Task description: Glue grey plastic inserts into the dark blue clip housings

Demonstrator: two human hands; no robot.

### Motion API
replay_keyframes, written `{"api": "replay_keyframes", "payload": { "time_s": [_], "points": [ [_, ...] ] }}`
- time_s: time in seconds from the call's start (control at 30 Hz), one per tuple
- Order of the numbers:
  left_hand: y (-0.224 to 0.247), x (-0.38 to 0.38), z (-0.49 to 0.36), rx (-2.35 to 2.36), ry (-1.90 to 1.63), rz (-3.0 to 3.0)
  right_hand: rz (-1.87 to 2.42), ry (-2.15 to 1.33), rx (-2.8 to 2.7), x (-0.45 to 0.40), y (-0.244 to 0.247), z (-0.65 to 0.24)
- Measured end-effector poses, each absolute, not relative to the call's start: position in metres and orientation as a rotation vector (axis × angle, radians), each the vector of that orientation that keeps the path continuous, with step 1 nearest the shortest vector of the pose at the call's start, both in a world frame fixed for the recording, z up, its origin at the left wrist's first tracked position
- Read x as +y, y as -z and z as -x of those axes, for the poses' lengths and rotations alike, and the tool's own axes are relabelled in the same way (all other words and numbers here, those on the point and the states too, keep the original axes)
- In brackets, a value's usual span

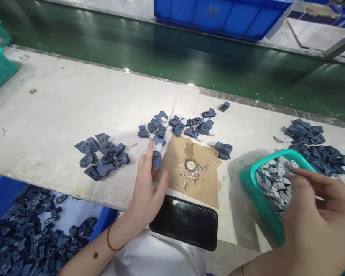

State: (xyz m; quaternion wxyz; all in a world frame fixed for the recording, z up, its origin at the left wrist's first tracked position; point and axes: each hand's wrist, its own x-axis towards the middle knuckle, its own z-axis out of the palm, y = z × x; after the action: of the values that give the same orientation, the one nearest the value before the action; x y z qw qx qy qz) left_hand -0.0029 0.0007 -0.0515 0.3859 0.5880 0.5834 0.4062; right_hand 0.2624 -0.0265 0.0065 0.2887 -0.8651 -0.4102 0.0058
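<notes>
My left hand is over the table, thumb apart and index finger stretched out. A dark blue-grey plastic part sits against its fingers and appears gripped there, partly hidden. Just beyond lies another such part with a pale tab. My right hand, slightly blurred, reaches over the green basket full of small light-grey plastic pieces. Its thumb and fingertips are pinched at a small grey piece. Between the hands, a brown cardboard sheet bears a small round metal-edged disc.
Several dark parts lie in groups at left, centre and right. A black phone rests at the table's front edge. A blue bin of dark parts stands lower left. Behind runs a green belt.
</notes>
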Motion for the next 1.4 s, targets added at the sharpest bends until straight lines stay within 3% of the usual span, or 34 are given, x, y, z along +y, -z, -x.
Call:
{"api": "replay_keyframes", "payload": {
  "time_s": [0.17,0.5,0.63,0.9,1.4],
  "points": [
    [0.053,0.001,0.001,1.430,-1.027,-1.439,2.618,-0.382,-1.129,-0.032,-0.005,-0.283],
    [0.043,0.002,0.005,1.417,-1.166,-1.736,2.447,-0.379,-1.287,-0.033,0.001,-0.290],
    [0.032,0.007,0.023,1.678,-1.165,-1.950,2.454,-0.385,-1.301,-0.032,0.000,-0.290],
    [0.033,0.026,0.089,2.028,-0.701,-2.127,2.382,-0.363,-1.389,-0.033,0.001,-0.288],
    [0.033,0.041,0.086,1.961,-0.517,-2.427,2.495,-0.549,-1.312,-0.029,0.003,-0.285]
  ]
}}
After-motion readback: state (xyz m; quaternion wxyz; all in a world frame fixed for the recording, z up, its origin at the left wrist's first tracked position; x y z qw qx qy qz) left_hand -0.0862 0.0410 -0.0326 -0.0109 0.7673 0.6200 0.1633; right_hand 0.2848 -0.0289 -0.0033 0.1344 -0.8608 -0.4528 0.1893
